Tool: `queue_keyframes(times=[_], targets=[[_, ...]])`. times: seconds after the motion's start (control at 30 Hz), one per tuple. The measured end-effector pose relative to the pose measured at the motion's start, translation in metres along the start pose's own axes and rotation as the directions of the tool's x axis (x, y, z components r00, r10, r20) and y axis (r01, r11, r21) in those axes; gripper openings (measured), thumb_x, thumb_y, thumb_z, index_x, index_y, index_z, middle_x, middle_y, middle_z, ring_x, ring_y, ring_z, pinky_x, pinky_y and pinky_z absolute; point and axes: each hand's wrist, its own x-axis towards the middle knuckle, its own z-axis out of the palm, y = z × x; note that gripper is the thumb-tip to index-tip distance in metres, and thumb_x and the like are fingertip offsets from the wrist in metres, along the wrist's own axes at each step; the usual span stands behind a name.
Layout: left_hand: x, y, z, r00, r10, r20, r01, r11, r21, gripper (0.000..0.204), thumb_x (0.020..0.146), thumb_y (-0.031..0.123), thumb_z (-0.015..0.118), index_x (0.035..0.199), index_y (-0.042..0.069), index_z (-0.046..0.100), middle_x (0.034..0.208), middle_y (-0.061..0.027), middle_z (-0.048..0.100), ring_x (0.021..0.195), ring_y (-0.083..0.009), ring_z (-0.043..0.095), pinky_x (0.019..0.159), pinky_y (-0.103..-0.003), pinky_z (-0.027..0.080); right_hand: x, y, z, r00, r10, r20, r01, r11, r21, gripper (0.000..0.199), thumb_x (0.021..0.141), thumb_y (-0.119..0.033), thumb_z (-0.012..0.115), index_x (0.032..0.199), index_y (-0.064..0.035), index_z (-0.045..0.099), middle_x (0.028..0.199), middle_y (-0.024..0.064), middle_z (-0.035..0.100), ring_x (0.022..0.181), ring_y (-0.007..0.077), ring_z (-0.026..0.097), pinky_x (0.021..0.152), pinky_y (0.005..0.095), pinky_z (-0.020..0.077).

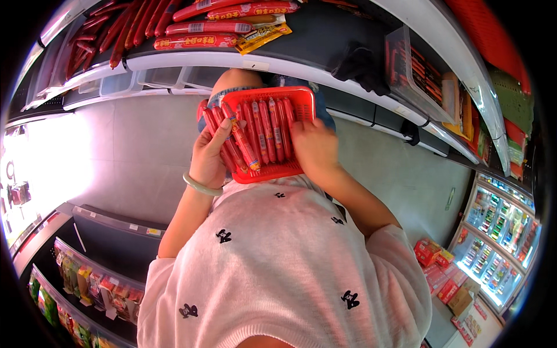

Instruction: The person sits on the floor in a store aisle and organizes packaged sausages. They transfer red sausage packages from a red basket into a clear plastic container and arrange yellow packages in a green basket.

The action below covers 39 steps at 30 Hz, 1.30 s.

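The left hand's fingers (223, 129) are curled around a few red sausage sticks (232, 145), pinching them in a loose bundle right at the left edge of a red plastic basket (301, 104). The thumb lies on top of the sticks and the rest of the left hand (208, 156) sits underneath, so the sticks are clearly gripped, not just touched. There's a pale green bangle (200, 187) on that wrist.

The right hand (313, 148) is flat against the near right corner of the basket with the fingers held together and bent over the rim, resting on the outermost sausage in there (can't tell if it's actually squeezing one or just steadying the basket, the fingertips are hard to make out).

The basket itself is held out in front of the person's chest, between the two hands, and it's packed with a row of red sausages (270, 130) lying side by side, lengthwise, pointing away from the body. The bundle in the left hand overlaps the leftmost ones.

Further out: the person is wearing a light pink knit top (278, 272) with small dark figures on it. Above the basket is a white-edged shelf (191, 61) carrying more long red sausage packs (197, 40) and a yellow packet (261, 36). Lower left there's another shelf with colourful snack bags (87, 284), and far right a lit drinks fridge (502, 232) with red boxes (432, 255) on the floor near it.
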Motion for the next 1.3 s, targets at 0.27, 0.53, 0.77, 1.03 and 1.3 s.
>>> queue_keyframes(times=[0.27, 0.53, 0.77, 1.03, 1.3], targets=[[0.004, -0.003, 0.002, 1.000, -0.001, 0.001, 0.001, 1.000, 0.007, 0.022, 0.098, 0.020, 0.058, 0.112, 0.003, 0.062, 0.107, -0.0093, 0.069, 0.095, -0.0157, 0.066, 0.083, -0.031, 0.054, -0.017, 0.010, -0.010, 0.969, -0.235, 0.079, 0.231, 0.971, 0.058, 0.007, 0.073, -0.015, 0.059, 0.075, -0.0142, 0.066, 0.085, 0.0017, 0.057, 0.093, 0.0188, 0.051, 0.085, 0.0333, 0.0384], [0.004, -0.005, 0.000, 1.000, 0.008, -0.008, -0.008, 0.999, 0.044, 0.023, 0.098, 0.020, 0.059, 0.113, 0.004, 0.061, 0.107, -0.0097, 0.069, 0.094, -0.0158, 0.067, 0.083, -0.032, 0.055, -0.006, 0.012, -0.034, 0.970, -0.243, -0.004, 0.241, 0.961, 0.138, 0.005, 0.073, -0.015, 0.061, 0.074, -0.0120, 0.065, 0.085, 0.0026, 0.055, 0.095, 0.0192, 0.051, 0.091, 0.0339, 0.0370], [0.005, -0.006, 0.000, 1.000, 0.005, 0.008, -0.006, 0.998, 0.057, 0.023, 0.097, 0.021, 0.059, 0.113, 0.004, 0.061, 0.107, -0.0093, 0.069, 0.095, -0.0157, 0.066, 0.083, -0.031, 0.054, -0.003, 0.017, -0.016, 0.978, -0.207, 0.021, 0.197, 0.957, 0.214, 0.014, 0.070, -0.021, 0.073, 0.079, -0.0125, 0.067, 0.090, 0.0030, 0.056, 0.102, 0.0201, 0.051, 0.099, 0.0412, 0.0340], [0.000, -0.006, 0.012, 1.000, 0.022, 0.017, -0.023, 0.996, 0.086, 0.022, 0.094, 0.015, 0.064, 0.113, 0.005, 0.060, 0.105, -0.0057, 0.067, 0.091, -0.0135, 0.065, 0.081, -0.029, 0.054, 0.026, 0.004, -0.055, 0.978, -0.058, 0.199, -0.180, 0.241, 0.954, 0.022, 0.087, -0.020, 0.069, 0.097, -0.0017, 0.062, 0.080, 0.0101, 0.067, 0.072, 0.0264, 0.064, 0.064, 0.0344, 0.0501], [-0.008, 0.012, 0.020, 0.999, 0.020, -0.046, -0.015, 0.995, 0.100, 0.027, 0.097, 0.018, 0.061, 0.121, 0.006, 0.059, 0.108, -0.0070, 0.067, 0.093, -0.0145, 0.064, 0.079, -0.028, 0.054, 0.026, 0.013, -0.049, 0.938, -0.292, 0.187, -0.047, 0.426, 0.903, 0.019, 0.089, -0.008, 0.063, 0.106, -0.0016, 0.057, 0.094, 0.0117, 0.064, 0.090, 0.0220, 0.065, 0.077, 0.0338, 0.0523]])
